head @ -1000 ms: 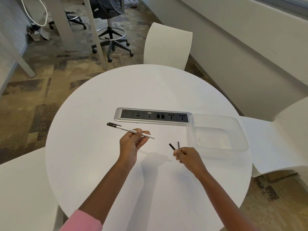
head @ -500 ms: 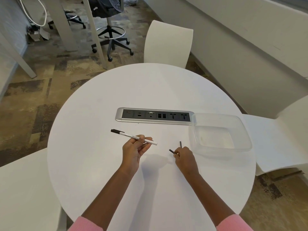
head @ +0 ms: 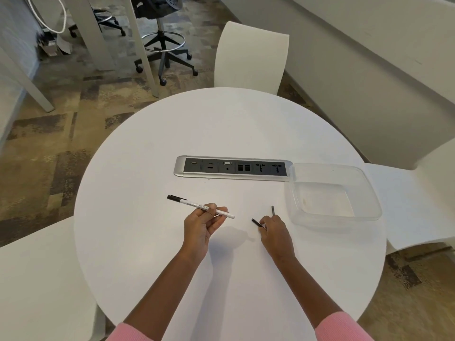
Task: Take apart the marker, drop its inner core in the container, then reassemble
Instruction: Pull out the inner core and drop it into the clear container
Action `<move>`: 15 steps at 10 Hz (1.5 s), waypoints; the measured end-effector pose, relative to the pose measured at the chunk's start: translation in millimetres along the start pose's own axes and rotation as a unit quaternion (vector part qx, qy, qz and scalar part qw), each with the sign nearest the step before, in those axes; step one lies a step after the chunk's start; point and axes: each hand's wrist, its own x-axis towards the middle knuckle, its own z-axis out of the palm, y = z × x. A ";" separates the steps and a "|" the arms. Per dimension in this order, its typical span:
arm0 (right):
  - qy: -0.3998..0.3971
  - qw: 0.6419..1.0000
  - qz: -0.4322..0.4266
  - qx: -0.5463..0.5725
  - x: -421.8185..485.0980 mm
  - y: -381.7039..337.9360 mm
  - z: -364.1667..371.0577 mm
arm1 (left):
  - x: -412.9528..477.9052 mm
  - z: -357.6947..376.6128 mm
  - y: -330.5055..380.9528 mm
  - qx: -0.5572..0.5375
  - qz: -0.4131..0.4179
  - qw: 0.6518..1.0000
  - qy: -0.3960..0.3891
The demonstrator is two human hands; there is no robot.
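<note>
Worn on the head, wide-angle, facing forward and steeply down. Looks from above the near edge of the round table (head: 234,124), with nearly the whole top in frame. Sits near the work: takes in both forearms, from the pink sleeves (head: 133,333) at the bottom edge up to the left hand (head: 199,225) and right hand (head: 274,232) just below centre. Close enough to show the print on the marker (head: 197,205) as a dark line, not to read it, and to separate the two thin dark pieces (head: 272,210) in the right hand. Puts the socket strip (head: 231,167) at centre, the container (head: 332,219) right of it, the far chair (head: 251,55) and carpet (head: 49,168) across the top
</note>
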 end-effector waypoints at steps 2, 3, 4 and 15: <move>0.005 1.000 0.010 0.026 -2.6 1.0 1.0 | -0.3 -4.3 -0.5 -0.005 -0.012 1.000 -0.004; 0.015 0.998 0.027 0.062 -4.8 0.6 0.5 | -0.5 -6.3 -1.3 -0.005 -0.021 1.000 -0.009; 0.026 0.989 0.057 0.134 -10.2 -5.4 -2.9 | -0.4 -9.9 -3.5 0.013 -0.035 0.999 -0.020; -0.127 0.866 0.103 0.473 -21.4 -42.2 -17.9 | 30.5 -43.4 -36.6 0.649 0.189 0.735 -0.051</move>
